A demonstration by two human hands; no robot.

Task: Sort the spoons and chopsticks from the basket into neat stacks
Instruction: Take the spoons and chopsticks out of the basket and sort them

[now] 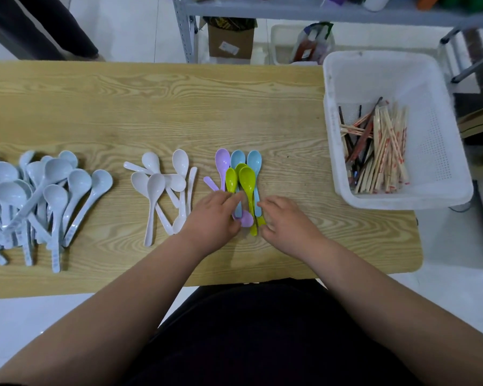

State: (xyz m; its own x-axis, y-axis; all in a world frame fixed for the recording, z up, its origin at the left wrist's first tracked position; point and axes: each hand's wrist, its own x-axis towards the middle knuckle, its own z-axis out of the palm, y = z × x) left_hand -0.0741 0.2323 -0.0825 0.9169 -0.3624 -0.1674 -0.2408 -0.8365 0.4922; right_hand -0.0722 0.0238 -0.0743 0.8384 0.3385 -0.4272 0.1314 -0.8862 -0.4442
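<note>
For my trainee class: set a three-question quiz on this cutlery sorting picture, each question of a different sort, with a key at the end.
1. True or false: the white basket holds chopsticks.
2. Which lies between the left hand and the right hand? A. the coloured spoons B. the chopsticks C. the white basket
3. Fill in: going by the person's own sides, the pale blue spoons lie at the far ___ end of the table.
Key: 1 true; 2 A; 3 left.
</note>
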